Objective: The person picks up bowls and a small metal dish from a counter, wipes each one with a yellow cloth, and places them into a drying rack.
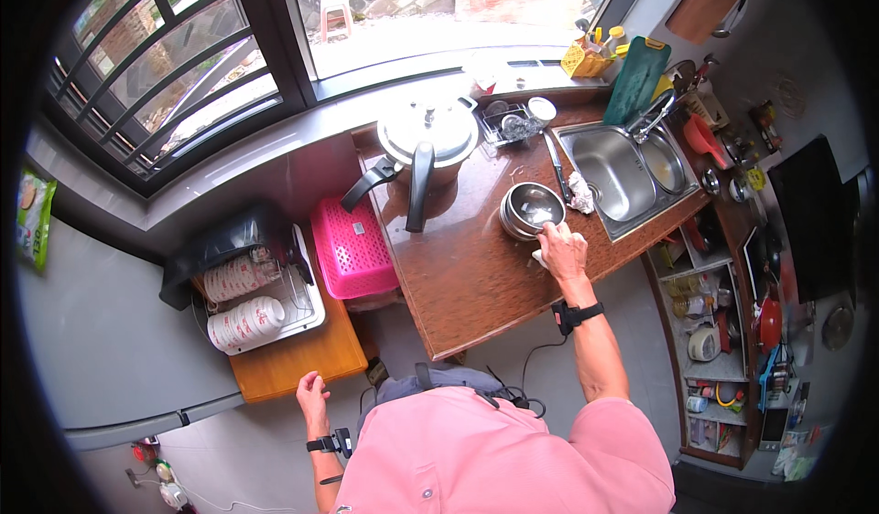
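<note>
My right hand (563, 252) reaches over the brown stone counter (446, 284) and grips the near rim of a stack of stainless steel bowls (533, 205). A bit of white cloth (540, 258) shows beside that hand. Just right of the bowls lie a black-handled knife (557, 164) and a crumpled whitish cloth (581, 193). My left hand (313, 390) hangs low near the corner of a wooden cabinet top (302, 363), fingers loosely curled, holding nothing. A pressure cooker (427, 133) with black handles stands at the counter's back left.
A steel double sink (614, 171) is set into the counter at right, with a green cutting board (635, 78) behind it. A small wire rack (507, 123) stands at the back. Left are a pink plastic basket (354, 250) and a dish rack (302, 301) with stacked bowls.
</note>
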Action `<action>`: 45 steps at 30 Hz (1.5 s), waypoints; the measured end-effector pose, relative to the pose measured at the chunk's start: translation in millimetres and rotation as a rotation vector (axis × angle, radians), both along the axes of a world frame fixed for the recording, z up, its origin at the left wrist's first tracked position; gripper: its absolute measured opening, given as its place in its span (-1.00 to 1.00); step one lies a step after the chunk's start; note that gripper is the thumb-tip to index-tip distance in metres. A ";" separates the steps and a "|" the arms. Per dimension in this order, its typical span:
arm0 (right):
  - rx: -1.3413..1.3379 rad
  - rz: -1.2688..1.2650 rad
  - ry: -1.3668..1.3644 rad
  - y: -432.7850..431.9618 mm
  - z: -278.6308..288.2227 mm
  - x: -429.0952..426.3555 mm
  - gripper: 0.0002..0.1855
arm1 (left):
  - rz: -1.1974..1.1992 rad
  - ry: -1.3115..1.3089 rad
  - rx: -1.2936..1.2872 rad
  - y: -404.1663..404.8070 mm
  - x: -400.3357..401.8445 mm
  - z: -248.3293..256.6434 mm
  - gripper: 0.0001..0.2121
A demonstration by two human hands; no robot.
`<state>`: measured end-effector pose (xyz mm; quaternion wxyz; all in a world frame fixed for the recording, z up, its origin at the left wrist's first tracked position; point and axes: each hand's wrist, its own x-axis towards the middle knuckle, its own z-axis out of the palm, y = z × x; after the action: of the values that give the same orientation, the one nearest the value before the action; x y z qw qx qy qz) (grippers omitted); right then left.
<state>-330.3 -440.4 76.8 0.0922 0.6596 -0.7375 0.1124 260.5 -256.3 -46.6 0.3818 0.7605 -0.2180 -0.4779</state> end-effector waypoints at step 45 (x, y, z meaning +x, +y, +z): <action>-0.497 0.177 -0.190 38.1 97.3 -33.8 -0.69 | -0.928 0.164 -0.497 -118.2 -138.9 180.6 -0.77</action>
<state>-364.2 -402.2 174.1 0.1712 0.6652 -0.6321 0.3587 121.6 -374.5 134.0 0.3147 0.4308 -0.6078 -0.5882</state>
